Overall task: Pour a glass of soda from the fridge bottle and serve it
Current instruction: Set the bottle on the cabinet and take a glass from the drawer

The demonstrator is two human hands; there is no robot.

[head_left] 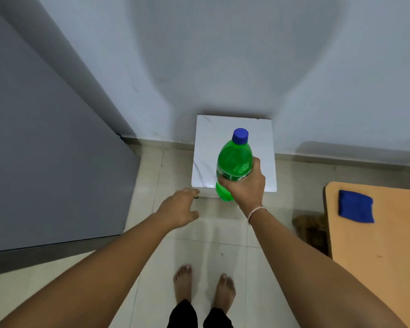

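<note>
Over the small white marble-look square surface, right hand fingers wrap the green plastic soda bottle with blue cap; left hand loosely spread, empty. Risk: one-handed mid-body grip could slip, or the bottle could land on the edge and tip.

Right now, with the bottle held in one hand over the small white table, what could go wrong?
The right hand alone grips the green bottle around its middle; it could slip, since the left hand hangs free. The bottle hangs near the marble-topped table front edge, so setting it down there may tip it. The blue cap is still on; carried soda may fizz when opened.
</note>
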